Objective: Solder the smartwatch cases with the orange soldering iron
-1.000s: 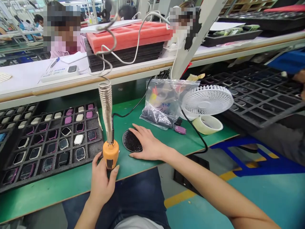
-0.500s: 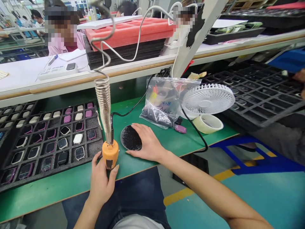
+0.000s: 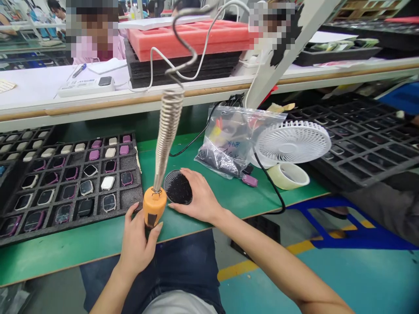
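Note:
My left hand (image 3: pixel 139 240) is wrapped round an orange electric screwdriver (image 3: pixel 154 205), upright and hung from a metal coil spring (image 3: pixel 169 131). Its lower end is hidden behind my fingers. Just to the right, a round black disc (image 3: pixel 178 187) with a dotted surface lies on the green bench (image 3: pixel 183 223). My right hand (image 3: pixel 201 198) grips the right edge of that disc, with the thumb at its near side and the fingers at its far side. On the left, a black foam tray (image 3: pixel 124 201) holds several watches in its compartments.
A clear plastic bag (image 3: pixel 225 144), a white fan (image 3: pixel 291 141), a tape roll (image 3: pixel 290 175) and a purple watch case (image 3: pixel 249 180) sit right of the disc. Black cables cross the bench. Red foam trays (image 3: pixel 190 39) stand on the shelf. A blue stool (image 3: pixel 327 218) is at the right.
The view has shifted slightly. The spring now leans further right above the screwdriver. My hands keep their holds on the screwdriver and the disc, close to where they were.

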A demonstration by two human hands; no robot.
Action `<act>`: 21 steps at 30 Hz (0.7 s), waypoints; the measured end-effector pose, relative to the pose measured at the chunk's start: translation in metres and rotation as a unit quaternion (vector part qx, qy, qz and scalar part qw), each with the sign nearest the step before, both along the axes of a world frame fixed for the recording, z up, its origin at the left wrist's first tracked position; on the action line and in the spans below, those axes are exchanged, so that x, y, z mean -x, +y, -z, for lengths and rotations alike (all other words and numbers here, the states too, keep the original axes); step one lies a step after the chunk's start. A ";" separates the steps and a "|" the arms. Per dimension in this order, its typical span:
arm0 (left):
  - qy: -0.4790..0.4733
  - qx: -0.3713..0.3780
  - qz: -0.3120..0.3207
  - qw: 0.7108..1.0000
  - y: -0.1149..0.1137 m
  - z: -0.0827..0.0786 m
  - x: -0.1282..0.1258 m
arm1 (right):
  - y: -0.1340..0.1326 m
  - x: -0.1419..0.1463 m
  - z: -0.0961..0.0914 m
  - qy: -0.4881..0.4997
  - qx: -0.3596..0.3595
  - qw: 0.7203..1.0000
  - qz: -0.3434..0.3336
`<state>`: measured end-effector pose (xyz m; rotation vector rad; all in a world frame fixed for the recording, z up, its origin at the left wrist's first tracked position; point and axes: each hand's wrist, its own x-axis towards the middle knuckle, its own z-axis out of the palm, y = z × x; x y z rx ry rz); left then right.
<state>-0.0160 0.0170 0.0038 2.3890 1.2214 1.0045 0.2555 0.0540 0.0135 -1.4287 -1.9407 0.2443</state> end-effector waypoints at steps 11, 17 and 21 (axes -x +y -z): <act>0.004 0.006 0.002 1.000 0.001 -0.002 0.000 | -0.003 0.002 -0.001 0.004 0.010 1.000 -0.006; 0.004 0.011 -0.007 1.000 0.000 -0.001 0.001 | -0.010 0.007 -0.001 0.008 0.020 1.000 -0.014; 0.005 0.009 -0.004 1.000 0.000 -0.002 0.001 | -0.014 0.011 0.001 0.016 0.029 0.999 -0.016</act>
